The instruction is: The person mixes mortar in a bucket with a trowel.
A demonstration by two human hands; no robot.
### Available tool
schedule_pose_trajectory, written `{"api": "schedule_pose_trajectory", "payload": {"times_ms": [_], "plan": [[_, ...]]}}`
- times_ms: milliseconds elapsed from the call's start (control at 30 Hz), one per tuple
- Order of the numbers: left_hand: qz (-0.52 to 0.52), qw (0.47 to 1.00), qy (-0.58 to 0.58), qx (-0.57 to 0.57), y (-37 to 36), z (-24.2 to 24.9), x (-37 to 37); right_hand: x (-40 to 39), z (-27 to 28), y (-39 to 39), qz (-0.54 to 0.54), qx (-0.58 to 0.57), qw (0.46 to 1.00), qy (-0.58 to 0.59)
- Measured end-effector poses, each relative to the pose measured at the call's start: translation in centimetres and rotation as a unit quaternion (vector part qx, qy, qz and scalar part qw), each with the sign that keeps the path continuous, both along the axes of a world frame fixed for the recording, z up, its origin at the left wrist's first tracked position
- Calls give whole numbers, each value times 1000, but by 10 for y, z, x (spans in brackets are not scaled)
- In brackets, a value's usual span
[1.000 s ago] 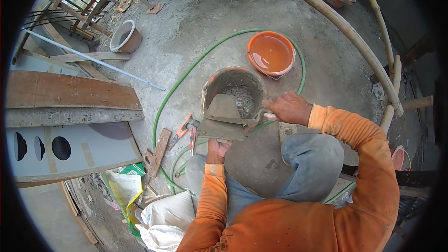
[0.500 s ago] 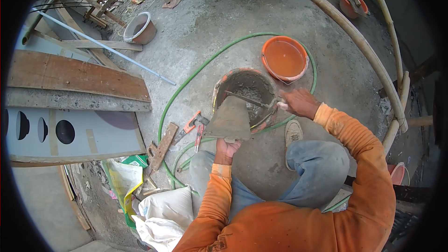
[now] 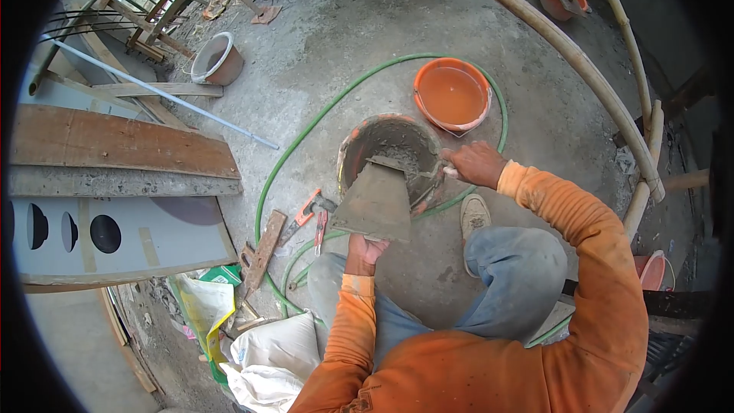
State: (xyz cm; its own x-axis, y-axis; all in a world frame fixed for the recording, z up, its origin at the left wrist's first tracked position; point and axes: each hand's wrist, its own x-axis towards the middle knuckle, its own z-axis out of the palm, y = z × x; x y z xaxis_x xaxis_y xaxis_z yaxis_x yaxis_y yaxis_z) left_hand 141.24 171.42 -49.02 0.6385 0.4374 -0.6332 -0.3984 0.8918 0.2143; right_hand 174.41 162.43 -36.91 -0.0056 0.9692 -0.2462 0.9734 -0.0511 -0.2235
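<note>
My left hand (image 3: 365,248) is closed under the near end of a mortar hawk (image 3: 373,205), a flat grey board tilted over the near side of the mortar bucket (image 3: 345,159). Its grip beneath the board is hidden. In my right hand (image 3: 475,164), fingers wrapped round the handle, is a trowel (image 3: 388,164). The trowel's blade meets the hawk's far edge, above the bucket. Wet grey mortar (image 3: 411,147) lies inside the bucket.
Beyond the mortar bucket stands an orange bucket (image 3: 421,99) of brownish water. A green hose (image 3: 284,154) curves around both. Left of my legs lie a handsaw (image 3: 307,210), a wooden float (image 3: 266,248) and a white sack (image 3: 279,348). Bamboo poles (image 3: 569,42) lean at right.
The trowel blade has come from over the mortar to the hawk's far edge, and its angle has turned. The view has shifted slightly; both hands keep their hold.
</note>
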Motion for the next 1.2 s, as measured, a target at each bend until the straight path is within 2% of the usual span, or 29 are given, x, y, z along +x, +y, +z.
{"api": "schedule_pose_trajectory", "payload": {"times_ms": [100, 200, 267, 367, 467, 567, 667, 700, 767, 800, 867, 900, 967, 1000, 1067, 1100, 1167, 1200], "plan": [[0, 1000, -8, 14, -4, 1, -17, 5, -28, 17, -8, 14, 1000, 3], [23, 998, -64, 7, -5, 23, -20, 6, -31, 24, -23, -18, 1000, 9], [-14, 997, 49, 51, 2, 27, -19, 5, -15, 19, -49, -23, 998, 31], [-44, 998, 14, 33, 22, 1, -21, -12, 34, 3, -27, -22, 999, 26], [-61, 997, 22, 51, 30, -2, -1, -37, 75, -15, 3, -20, 999, 37], [-73, 997, 20, 30, 29, -5, 12, -47, 81, -16, 19, 4, 999, 47], [-130, 989, 30, 59, 22, 8, 13, -33, 60, -4, -6, 10, 999, 30], [-135, 989, 31, 56, 16, 19, 12, -26, 44, 2, -27, 1, 1000, 16], [-135, 979, 112, 99, 6, 60, 22, -7, -8, 12, -40, -7, 999, 9], [-130, 980, 107, 105, 5, 71, 27, 4, -21, 19, -42, -9, 999, 2], [-178, 944, 206, 185, 1, 83, 18, 7, -23, 23, -44, -32, 999, 0], [-169, 946, 210, 182, 5, 83, 14, 9, -24, 21, -62, -34, 997, 9], [-264, 868, 312, 283, 25, 91, 12, 14, -18, 15, -82, -13, 996, 29], [-261, 870, 312, 280, 33, 99, 14, 19, -12, 9, -77, -15, 996, 28], [-305, 835, 310, 336, 47, 143, 23, 20, 24, 0, -74, 0, 997, 31], [-302, 837, 311, 335, 58, 125, 23, 17, 42, -4, -70, -1, 997, 31], [-334, 780, 343, 404, 81, 73, 20, 11, 76, -19, -28, 8, 999, 29], [-336, 779, 341, 406, 87, 76, 22, 7, 89, -25, -31, 8, 999, 27]]}}
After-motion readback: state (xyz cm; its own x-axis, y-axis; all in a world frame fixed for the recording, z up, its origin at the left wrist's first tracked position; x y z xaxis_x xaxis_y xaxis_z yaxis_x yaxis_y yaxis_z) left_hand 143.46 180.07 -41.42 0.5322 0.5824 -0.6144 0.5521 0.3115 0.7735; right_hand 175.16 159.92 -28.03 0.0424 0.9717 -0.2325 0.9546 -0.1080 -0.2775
